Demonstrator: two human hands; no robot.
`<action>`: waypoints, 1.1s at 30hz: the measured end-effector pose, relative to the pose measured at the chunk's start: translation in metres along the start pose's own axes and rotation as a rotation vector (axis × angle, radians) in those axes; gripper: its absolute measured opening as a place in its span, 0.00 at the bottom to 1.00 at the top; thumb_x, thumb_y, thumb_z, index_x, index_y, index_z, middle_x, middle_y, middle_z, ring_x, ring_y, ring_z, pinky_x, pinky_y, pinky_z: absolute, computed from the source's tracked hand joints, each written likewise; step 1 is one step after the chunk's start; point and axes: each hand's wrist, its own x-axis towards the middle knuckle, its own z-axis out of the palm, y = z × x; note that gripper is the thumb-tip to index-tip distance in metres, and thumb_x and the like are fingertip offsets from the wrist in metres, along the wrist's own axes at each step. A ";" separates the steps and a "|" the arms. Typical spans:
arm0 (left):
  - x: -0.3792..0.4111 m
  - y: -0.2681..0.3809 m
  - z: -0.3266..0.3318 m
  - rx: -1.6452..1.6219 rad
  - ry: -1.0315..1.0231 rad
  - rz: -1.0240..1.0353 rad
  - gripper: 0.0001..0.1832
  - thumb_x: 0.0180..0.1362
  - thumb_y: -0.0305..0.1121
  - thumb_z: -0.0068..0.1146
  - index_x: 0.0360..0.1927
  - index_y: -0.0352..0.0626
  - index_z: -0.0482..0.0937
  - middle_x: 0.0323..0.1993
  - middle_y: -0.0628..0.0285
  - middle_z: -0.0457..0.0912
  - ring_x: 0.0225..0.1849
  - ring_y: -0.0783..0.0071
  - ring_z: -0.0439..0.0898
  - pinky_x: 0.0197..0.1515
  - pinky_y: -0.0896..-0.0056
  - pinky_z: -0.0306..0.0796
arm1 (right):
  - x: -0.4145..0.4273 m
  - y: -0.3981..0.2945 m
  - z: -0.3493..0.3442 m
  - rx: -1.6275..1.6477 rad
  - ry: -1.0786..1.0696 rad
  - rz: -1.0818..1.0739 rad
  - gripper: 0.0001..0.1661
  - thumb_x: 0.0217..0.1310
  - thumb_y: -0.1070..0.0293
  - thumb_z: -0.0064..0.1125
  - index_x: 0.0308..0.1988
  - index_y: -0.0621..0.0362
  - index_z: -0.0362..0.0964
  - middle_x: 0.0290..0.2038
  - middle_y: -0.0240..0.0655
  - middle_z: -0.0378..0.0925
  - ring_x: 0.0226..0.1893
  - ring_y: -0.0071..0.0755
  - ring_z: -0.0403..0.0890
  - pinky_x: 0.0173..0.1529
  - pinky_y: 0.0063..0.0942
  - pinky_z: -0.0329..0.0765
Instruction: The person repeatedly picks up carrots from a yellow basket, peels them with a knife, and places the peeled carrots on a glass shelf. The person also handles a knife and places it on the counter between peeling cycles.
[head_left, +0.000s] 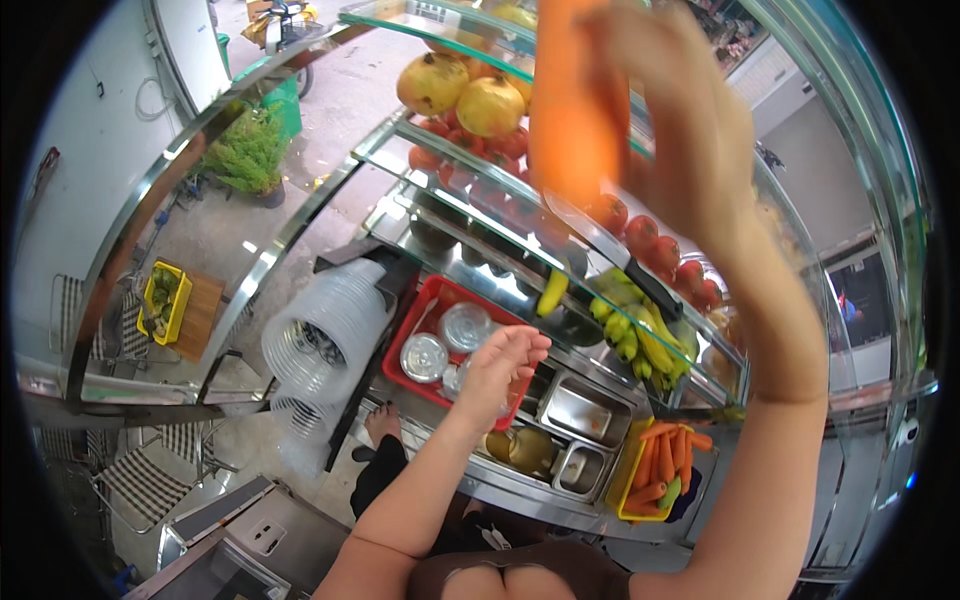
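My right hand (675, 127) is raised at the top of the view, blurred, with its fingers around the side of a large orange carrot (574, 112) held close to the camera. My left hand (499, 367), with nothing in it and its fingers loosely curled, hovers over a red plastic basket (397, 367) of clear plastic cups (424, 358). A knife with a black handle (652, 286) lies on the glass shelf below the carrot. At the lower right, a yellow basket (621, 487) holds several carrots (664, 461).
Pomegranates (490, 106), tomatoes (643, 234) and green-yellow bananas (637, 337) fill the glass display case. Steel pans (585, 409) are set in the counter. Stacked clear cups (330, 330) stand left of the red basket. Checkered folding stools (142, 484) stand at the left.
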 end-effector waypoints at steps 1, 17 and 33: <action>-0.006 -0.001 -0.006 -0.080 -0.029 0.003 0.24 0.64 0.51 0.39 0.50 0.39 0.68 0.45 0.64 0.76 0.43 0.79 0.74 0.42 0.79 0.66 | -0.018 -0.029 -0.011 0.196 0.080 -0.071 0.20 0.39 0.66 0.61 0.38 0.47 0.67 0.38 0.39 0.75 0.36 0.42 0.79 0.35 0.32 0.78; -0.049 -0.062 0.029 -0.169 -0.163 -0.123 0.25 0.58 0.50 0.50 0.48 0.39 0.66 0.34 0.57 0.75 0.34 0.71 0.76 0.39 0.71 0.72 | -0.272 -0.014 -0.015 0.104 -0.802 0.758 0.32 0.51 0.61 0.59 0.57 0.47 0.61 0.47 0.48 0.68 0.46 0.50 0.71 0.48 0.40 0.71; -0.055 -0.133 0.076 0.626 -0.301 -0.039 0.23 0.51 0.39 0.60 0.47 0.36 0.70 0.36 0.62 0.77 0.37 0.78 0.75 0.41 0.76 0.70 | -0.343 -0.171 -0.177 1.584 0.198 1.772 0.24 0.52 0.86 0.44 0.51 0.61 0.57 0.38 0.40 0.73 0.30 0.26 0.77 0.32 0.20 0.73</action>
